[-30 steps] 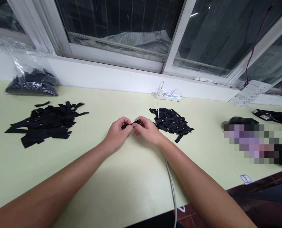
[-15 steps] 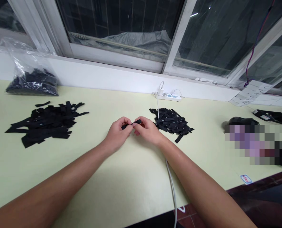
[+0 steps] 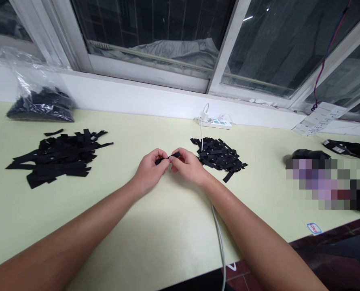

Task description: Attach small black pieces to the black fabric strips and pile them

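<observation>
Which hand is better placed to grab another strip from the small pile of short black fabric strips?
Right, probably. The right hand sits directly beside the small pile of short black fabric strips; the left hand is farther away.

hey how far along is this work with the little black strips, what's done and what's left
Apparently done: the flat pile of longer black fabric strips on the left of the pale green table. In hand: the left hand and right hand both pinch one small black strip above the table. Apparently left: the heap of short black strips beside the right hand. Which pile is the finished one is only my guess.
</observation>
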`<state>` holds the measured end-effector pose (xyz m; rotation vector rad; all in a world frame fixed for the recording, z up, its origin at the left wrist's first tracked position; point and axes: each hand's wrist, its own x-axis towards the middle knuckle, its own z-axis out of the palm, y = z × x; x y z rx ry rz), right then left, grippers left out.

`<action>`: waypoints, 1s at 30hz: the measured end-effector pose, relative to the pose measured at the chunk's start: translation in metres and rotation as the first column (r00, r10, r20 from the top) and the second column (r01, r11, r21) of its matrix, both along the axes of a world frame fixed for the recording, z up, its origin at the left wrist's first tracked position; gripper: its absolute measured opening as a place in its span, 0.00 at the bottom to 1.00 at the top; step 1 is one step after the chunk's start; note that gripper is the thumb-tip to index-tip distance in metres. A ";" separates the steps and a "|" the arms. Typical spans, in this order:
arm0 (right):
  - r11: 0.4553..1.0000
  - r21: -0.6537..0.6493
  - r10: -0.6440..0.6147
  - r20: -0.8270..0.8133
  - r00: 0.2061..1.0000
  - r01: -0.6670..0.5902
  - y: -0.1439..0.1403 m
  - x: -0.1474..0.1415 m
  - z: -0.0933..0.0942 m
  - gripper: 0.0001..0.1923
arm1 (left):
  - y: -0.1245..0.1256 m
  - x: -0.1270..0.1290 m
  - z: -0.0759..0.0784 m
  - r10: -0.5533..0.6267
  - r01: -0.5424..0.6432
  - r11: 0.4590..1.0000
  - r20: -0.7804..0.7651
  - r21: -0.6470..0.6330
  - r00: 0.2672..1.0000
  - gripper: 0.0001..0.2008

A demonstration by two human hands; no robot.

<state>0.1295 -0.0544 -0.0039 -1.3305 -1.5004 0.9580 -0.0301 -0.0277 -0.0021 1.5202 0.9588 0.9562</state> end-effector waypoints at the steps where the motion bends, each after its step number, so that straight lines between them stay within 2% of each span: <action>1: 1.000 0.005 0.001 -0.005 1.000 0.000 0.000 0.000 0.000 0.06 | 0.000 0.000 0.000 0.001 -0.001 1.000 0.004 -0.001 1.000 0.04; 6: 0.999 0.037 0.020 -0.038 0.999 -0.019 0.001 0.000 0.002 0.08 | -0.001 0.001 0.001 0.005 -0.005 1.000 0.050 -0.004 0.999 0.07; 10: 0.998 0.058 -0.009 -0.056 0.998 0.012 0.001 0.001 0.003 0.09 | -0.002 0.002 0.000 -0.002 0.001 1.000 0.063 0.011 0.998 0.09; 15: 0.988 0.096 -0.108 -0.104 0.989 0.118 0.007 0.011 0.006 0.11 | 0.002 0.004 -0.006 0.030 -0.035 0.999 0.137 0.032 0.990 0.12; 19: 0.955 0.104 -0.266 -0.108 0.958 0.277 0.013 0.036 0.013 0.13 | 0.005 0.004 -0.010 0.120 -0.128 0.988 0.089 0.090 0.989 0.15; 21: 0.898 0.134 -0.423 -0.003 0.906 0.420 0.012 0.055 0.019 0.13 | 0.005 0.003 -0.010 0.134 -0.139 0.985 0.055 0.099 0.989 0.14; 23: 0.791 0.230 -0.607 0.176 0.775 0.568 0.008 0.076 0.023 0.12 | 0.004 0.002 -0.009 0.121 -0.124 0.988 0.035 0.096 0.992 0.13; 25: 0.705 0.294 -0.709 0.312 0.633 0.645 0.003 0.094 0.026 0.11 | 0.003 0.002 -0.009 0.104 -0.106 0.990 0.024 0.095 0.994 0.12; 27: 0.671 0.304 -0.735 0.390 0.555 0.676 0.000 0.107 0.025 0.12 | 0.003 0.002 -0.009 0.089 -0.090 0.991 0.018 0.098 0.996 0.11; 30: 0.658 0.287 -0.734 0.450 0.508 0.697 -0.003 0.115 0.021 0.14 | 0.004 0.002 -0.010 0.077 -0.078 0.992 0.018 0.098 0.997 0.11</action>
